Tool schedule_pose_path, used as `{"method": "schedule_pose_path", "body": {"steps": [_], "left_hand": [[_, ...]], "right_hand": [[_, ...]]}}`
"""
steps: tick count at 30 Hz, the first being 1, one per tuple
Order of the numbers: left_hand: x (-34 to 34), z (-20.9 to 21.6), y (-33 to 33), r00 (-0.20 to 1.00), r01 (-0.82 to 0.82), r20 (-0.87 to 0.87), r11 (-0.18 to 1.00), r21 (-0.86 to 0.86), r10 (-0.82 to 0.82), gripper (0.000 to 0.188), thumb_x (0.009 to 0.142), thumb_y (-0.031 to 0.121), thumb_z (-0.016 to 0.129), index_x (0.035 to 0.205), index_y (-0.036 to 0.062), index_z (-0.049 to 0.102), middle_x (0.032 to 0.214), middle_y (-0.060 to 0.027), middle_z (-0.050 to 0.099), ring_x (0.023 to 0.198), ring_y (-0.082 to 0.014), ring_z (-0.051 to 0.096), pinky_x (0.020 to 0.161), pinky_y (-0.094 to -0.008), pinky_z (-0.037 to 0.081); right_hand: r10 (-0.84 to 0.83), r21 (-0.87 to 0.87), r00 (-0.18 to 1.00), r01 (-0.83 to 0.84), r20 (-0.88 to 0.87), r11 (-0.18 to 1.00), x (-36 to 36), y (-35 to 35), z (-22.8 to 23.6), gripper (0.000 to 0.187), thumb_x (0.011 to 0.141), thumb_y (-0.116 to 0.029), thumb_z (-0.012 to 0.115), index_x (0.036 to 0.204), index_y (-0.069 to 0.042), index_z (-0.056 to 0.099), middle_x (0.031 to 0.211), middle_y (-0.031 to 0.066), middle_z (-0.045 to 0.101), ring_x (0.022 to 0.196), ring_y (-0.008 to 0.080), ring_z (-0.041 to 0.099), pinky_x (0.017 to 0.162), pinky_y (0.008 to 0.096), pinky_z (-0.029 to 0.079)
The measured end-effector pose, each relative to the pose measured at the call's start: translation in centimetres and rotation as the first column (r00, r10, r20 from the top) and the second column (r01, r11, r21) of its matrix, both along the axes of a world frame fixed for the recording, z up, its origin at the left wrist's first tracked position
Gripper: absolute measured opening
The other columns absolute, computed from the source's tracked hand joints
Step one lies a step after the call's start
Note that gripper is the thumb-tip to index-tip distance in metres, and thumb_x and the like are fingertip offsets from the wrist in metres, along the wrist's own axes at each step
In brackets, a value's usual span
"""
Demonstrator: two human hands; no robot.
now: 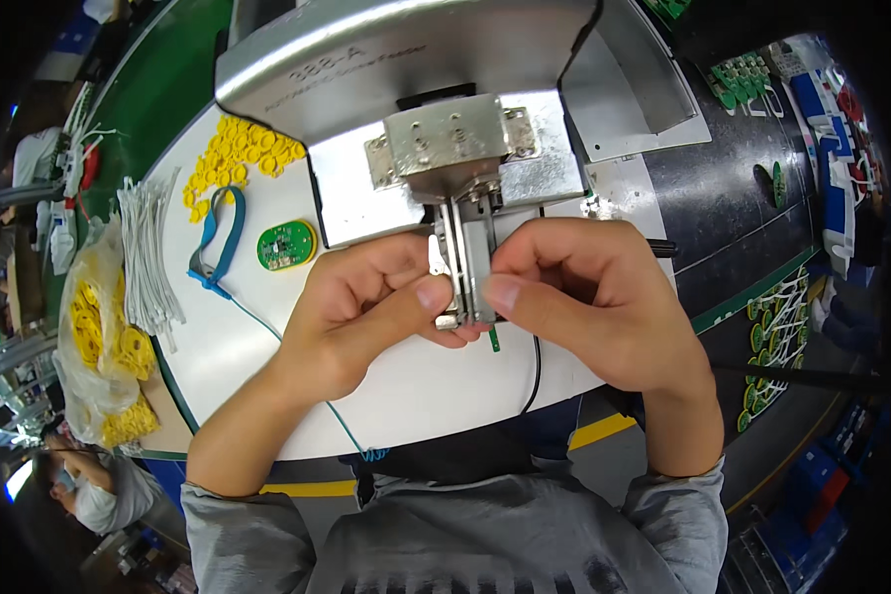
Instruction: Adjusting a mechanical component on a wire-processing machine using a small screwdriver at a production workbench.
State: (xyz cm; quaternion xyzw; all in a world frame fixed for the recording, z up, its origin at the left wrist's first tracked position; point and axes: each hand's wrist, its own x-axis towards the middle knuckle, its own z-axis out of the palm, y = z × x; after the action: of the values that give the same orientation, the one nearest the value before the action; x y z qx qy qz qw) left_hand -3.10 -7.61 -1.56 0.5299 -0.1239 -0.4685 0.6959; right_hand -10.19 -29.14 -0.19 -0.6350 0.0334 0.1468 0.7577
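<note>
A white desk spreads beneath the work, and on it the silver, metal-cased machine stands straight ahead of the person, its bright front plates facing the hands. The right hand comes in from the right, fingers curled and thumb extended, its narrow grasp closing in on the machine's slim metal rail; the left hand mirrors it from the other side, similarly narrow, with its thumb at the rail's left edge and some fingertips showing below the near end (what, if anything, is pinched beneath, I cannot tell). The rail lies directly between the two thumbs, its long axis running from the machine toward the person's body, so the hands flank it about evenly and neither is clearly nearer. It looks like parallel grey bars with a slot between, duller on the right-hand block and shinier along the left. Well apart to the left sits a green circuit board with a yellow rim. Just beside the rail's left side is a small shiny metal tab, and smallest, a green sliver peeks out below the near end, mostly hidden.
</note>
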Motion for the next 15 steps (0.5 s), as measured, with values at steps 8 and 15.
{"method": "schedule_pose_path", "body": {"steps": [8, 15], "left_hand": [[0.1, -1.0, -2.3, 0.999, -0.001, 0.052, 0.997, 0.082, -0.003, 0.041, 0.097, 0.021, 0.052, 0.120, -0.0128, 0.054, 0.100, -0.0200, 0.068, 0.088, -0.0250, 0.070, 0.080, -0.0342, 0.057], [-0.8, -2.6, -4.7, 0.988, -0.143, 0.085, 0.978, 0.149, 0.131, 0.052, 0.088, 0.025, 0.057, 0.113, -0.0193, 0.051, 0.085, -0.0283, 0.067, 0.069, -0.0333, 0.072, 0.066, -0.0401, 0.061]], "right_hand": [[-0.175, -0.113, 0.977, 0.188, 0.121, 0.976, -1.9, -4.1, -1.4, 0.008, 0.090, -0.003, 0.067, 0.089, 0.005, 0.064, 0.065, -0.0037, 0.055, 0.057, -0.0010, 0.044, 0.048, 0.0181, 0.033], [-0.302, -0.386, 0.840, 0.489, 0.451, 0.782, -2.9, -6.2, -4.4, 0.008, 0.078, 0.001, 0.073, 0.085, 0.001, 0.068, 0.067, 0.0038, 0.058, 0.052, 0.0077, 0.048, 0.048, 0.0212, 0.035]]}}
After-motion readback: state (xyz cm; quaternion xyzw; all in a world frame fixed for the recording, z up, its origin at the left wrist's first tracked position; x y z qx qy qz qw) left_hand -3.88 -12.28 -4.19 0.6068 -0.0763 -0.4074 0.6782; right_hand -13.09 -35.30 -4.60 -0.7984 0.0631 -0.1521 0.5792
